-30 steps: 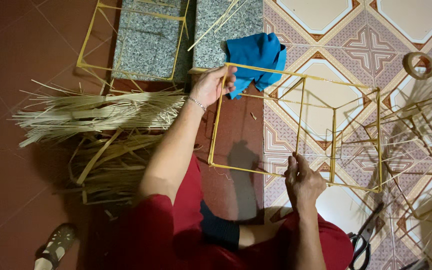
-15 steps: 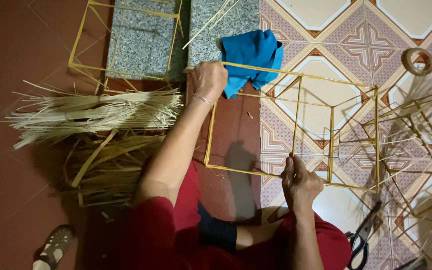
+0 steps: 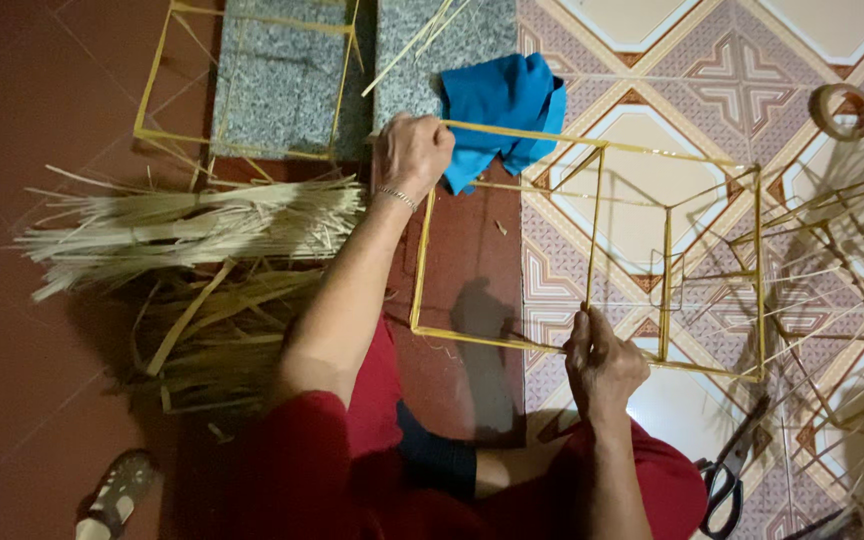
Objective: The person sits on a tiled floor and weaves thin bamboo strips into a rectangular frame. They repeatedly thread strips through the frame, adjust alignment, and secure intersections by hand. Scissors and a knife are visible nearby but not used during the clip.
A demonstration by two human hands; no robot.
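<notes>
A box-shaped frame of thin yellow bamboo sticks (image 3: 592, 240) lies on the floor in front of a seated person in red, half over dark red tiles and half over patterned tiles (image 3: 742, 70). The left hand (image 3: 410, 152) is closed around the frame's far left corner, a thin bracelet (image 3: 396, 197) at the wrist. The right hand (image 3: 600, 362) pinches the frame's near edge, fingers together where an upright stick meets the bottom rail.

Just behind the left hand, a crumpled blue cloth (image 3: 502, 110) lies under the frame's far rail. To the left of the arm, a thick bundle of pale bamboo strips (image 3: 192, 225) is spread across the floor, with wider split strips (image 3: 212, 330) heaped beneath it. Beyond that, a second stick frame (image 3: 152, 90) rests over a grey speckled stone slab (image 3: 277, 75).

At the far right, a roll of brown tape (image 3: 842, 110) sits on the tiles above more stick frames (image 3: 832, 250). Black-handled scissors (image 3: 727, 480) lie beside the person's right knee. A sandalled foot (image 3: 112, 495) shows at the lower left.
</notes>
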